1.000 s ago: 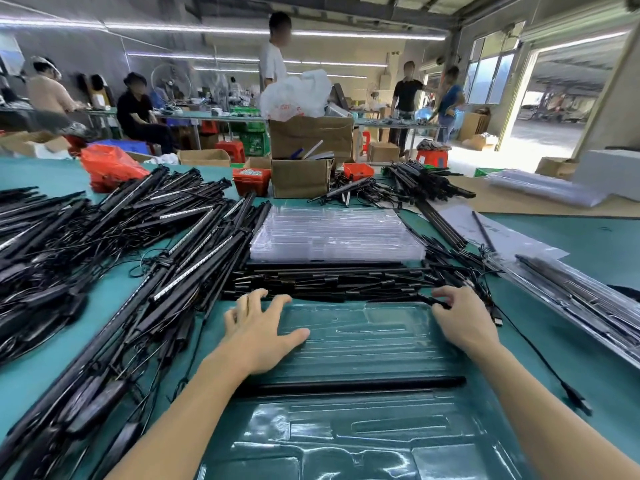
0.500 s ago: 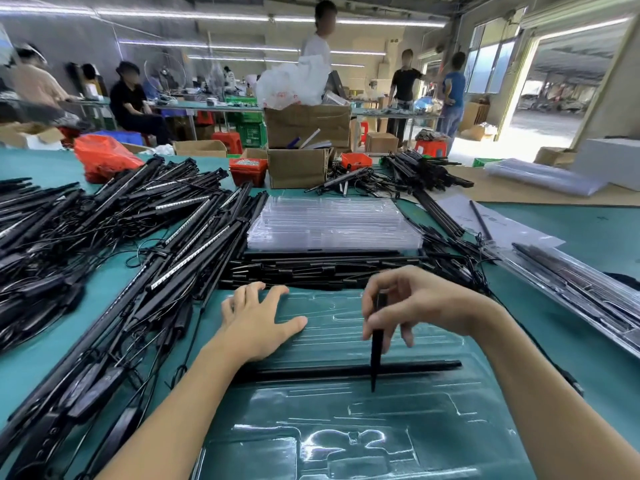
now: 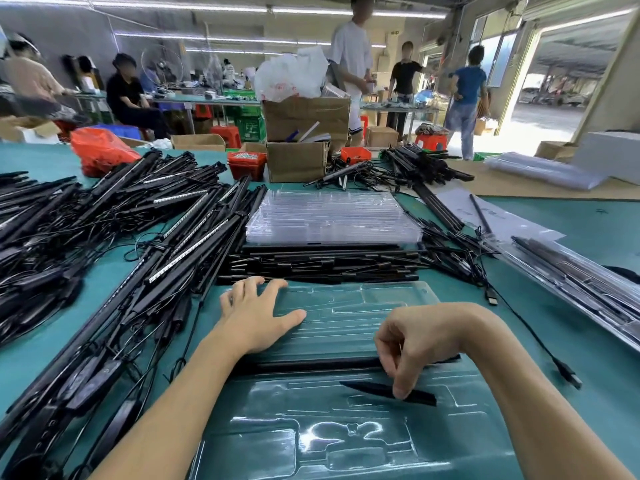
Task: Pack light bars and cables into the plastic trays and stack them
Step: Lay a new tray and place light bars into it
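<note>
At the near edge of the green worktop (image 3: 571, 233) lies 1 clear plastic tray (image 3: 346, 441). It holds 1 long black light bar (image 3: 311, 364) across its middle and 1 short black piece (image 3: 372, 389) just nearer. Behind it, 1 stack of empty trays (image 3: 329, 216). Left hand (image 3: 258, 318) lies flat on the tray's far-left part, fingers spread. Right hand (image 3: 415, 336) pinches the short piece w/ thumb and fingertips.

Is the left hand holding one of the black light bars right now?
No, the left hand lies flat with fingers spread on the clear plastic tray.
</note>
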A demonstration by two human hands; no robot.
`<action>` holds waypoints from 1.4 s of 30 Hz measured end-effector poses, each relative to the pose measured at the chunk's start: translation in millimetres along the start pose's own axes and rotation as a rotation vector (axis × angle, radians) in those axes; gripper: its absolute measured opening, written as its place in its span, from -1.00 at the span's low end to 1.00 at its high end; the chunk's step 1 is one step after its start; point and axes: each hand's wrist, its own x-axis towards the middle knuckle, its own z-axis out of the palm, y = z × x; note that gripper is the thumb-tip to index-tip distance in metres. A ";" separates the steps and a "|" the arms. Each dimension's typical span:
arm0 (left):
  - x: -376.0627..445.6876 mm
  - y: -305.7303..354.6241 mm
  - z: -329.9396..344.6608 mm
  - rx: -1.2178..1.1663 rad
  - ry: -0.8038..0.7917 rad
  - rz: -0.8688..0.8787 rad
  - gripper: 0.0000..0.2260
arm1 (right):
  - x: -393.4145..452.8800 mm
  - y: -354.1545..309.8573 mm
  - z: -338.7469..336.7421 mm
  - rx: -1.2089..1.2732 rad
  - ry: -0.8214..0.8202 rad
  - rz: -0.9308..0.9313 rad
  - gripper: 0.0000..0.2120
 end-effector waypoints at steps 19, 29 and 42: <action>6.9 0.0 -6.4 -0.001 0.022 -0.002 -0.40 | 11.2 -5.2 9.3 -0.054 -0.028 -0.005 -0.88; 2.1 1.3 -6.2 -0.016 0.023 -0.019 -0.38 | 17.1 3.1 7.3 0.075 0.051 -0.106 -0.74; -6.1 5.6 -10.2 -0.057 0.116 0.021 -0.49 | 58.5 63.8 30.7 -0.132 0.812 0.056 -0.73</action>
